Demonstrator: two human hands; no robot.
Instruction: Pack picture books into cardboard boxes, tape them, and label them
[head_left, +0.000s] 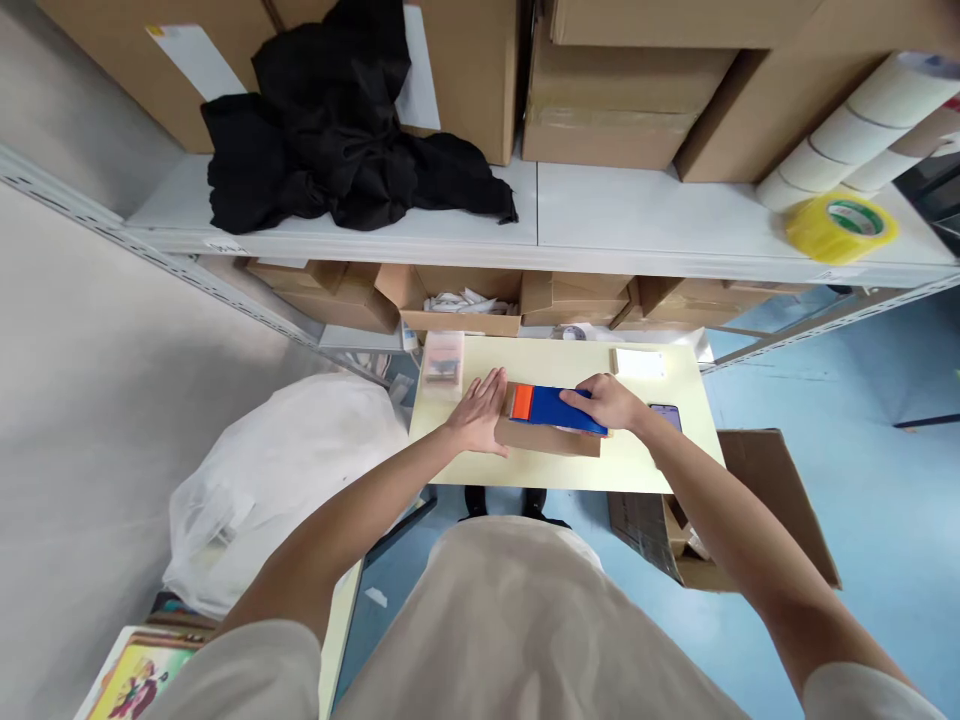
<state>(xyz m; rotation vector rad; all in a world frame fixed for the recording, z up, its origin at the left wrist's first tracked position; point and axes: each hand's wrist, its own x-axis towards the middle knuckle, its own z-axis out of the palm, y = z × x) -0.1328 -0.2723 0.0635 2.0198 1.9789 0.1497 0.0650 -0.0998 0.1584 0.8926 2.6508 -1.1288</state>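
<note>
A small brown cardboard box (pixel 551 438) lies on the pale yellow table (pixel 457 466) in front of me. My left hand (pixel 482 415) rests against its left end, fingers stretched out and the palm flat. In my right hand (pixel 606 402) is a blue tape dispenser (pixel 559 408) with an orange end, gripped at its right part. The dispenser lies along the top of the box, its orange end toward my left hand. It covers much of the box's upper side, so I cannot see whether tape is stuck there.
On the table are a clear plastic packet (pixel 444 360), a white card stack (pixel 640 363) and a phone (pixel 666 415). A shelf (pixel 615 215) behind bears cartons, black cloth (pixel 337 130) and yellow tape (pixel 840 226). An open carton (pixel 780 500) stands right; a white bag (pixel 285 480) left.
</note>
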